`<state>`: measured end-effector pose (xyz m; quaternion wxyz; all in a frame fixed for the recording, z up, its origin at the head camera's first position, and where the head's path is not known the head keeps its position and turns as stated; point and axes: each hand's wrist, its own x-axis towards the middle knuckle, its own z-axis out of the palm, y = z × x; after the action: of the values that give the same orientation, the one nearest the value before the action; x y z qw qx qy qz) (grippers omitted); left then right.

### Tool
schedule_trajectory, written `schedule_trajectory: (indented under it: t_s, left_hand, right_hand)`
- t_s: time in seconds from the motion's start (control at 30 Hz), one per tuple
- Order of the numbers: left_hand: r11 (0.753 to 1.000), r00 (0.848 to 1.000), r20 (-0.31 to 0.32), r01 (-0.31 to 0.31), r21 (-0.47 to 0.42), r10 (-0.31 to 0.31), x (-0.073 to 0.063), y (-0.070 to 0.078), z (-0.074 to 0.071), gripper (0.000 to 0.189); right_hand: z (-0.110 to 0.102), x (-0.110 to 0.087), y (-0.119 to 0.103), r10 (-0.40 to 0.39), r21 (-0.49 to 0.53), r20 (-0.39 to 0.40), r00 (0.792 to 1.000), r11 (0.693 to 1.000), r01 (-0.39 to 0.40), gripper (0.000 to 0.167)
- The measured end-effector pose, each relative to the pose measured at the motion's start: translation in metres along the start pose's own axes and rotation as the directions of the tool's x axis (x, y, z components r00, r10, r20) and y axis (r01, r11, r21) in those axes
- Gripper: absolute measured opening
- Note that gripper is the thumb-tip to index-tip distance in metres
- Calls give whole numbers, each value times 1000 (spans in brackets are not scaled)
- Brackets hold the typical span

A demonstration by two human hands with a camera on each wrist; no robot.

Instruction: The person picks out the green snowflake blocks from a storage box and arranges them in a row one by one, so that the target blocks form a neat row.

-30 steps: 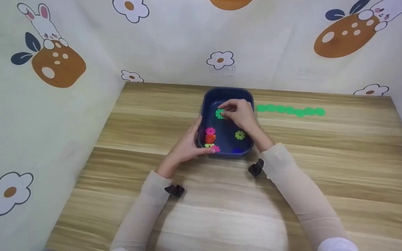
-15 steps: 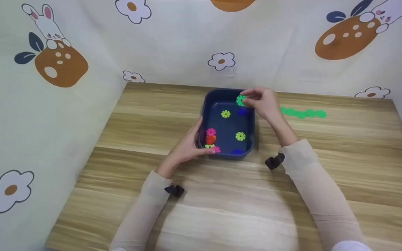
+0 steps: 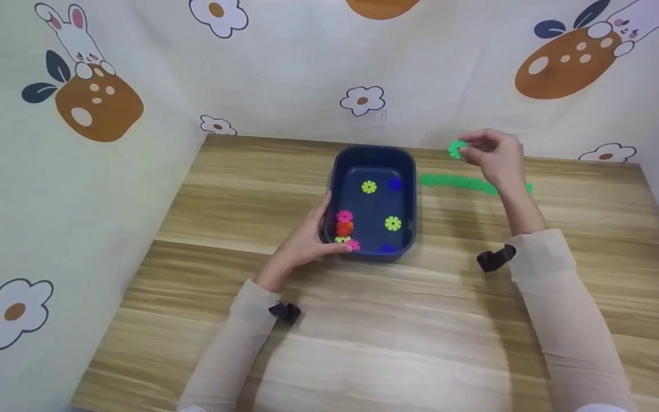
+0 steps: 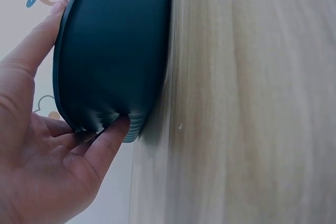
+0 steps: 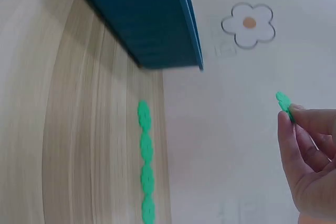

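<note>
My right hand [image 3: 498, 157] pinches a green interlocking disc [image 3: 456, 150] with notched edges between thumb and fingertips, raised above the table. In the right wrist view the disc [image 5: 283, 102] shows nearly edge-on at the fingertips. Below it on the table lies a row of green discs [image 3: 460, 181], partly hidden by my right wrist. My left hand [image 3: 306, 237] grips the dark blue box [image 3: 411, 171] at its near left corner, thumb over the near rim and fingers along the left side. Inside the box are a yellow-green disc [image 3: 369, 187], a pink disc [image 3: 345, 216] and several others.
The wooden table [image 3: 203, 212] spreads on both sides of the box. A patterned cloth wall [image 3: 284, 74] rises behind the table's back edge, close to the row, and continues along the left and right.
My right hand has lifted the green disc out of the box and carried it right, over the row. Yellow-green and blue discs it covered now show. My left hand stays on the box.
</note>
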<state>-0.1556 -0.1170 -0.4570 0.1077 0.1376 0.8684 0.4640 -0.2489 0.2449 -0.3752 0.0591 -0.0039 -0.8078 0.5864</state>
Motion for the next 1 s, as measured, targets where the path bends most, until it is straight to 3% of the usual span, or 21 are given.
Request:
schedule_trajectory:
  t_s: [0.17,0.47,0.8,1.0]
  left_hand:
    - [1000,1000,2,-5,-5,5,2,-1,-1,121]
    - [998,1000,2,-11,57,11,6,-4,-5,125]
    - [998,1000,1,-2,59,2,4,-1,-5,124]
    - [998,1000,-3,-2,60,2,4,-2,-6,123]
  right_hand:
    - [-27,4,14,16,73,-70,997,997,-11,22]
    - [-73,2,43,122,81,-161,979,991,-110,18]
    - [-109,0,83,296,0,-206,933,953,-303,17]
    - [-119,-1,102,345,-144,-232,909,912,-383,24]
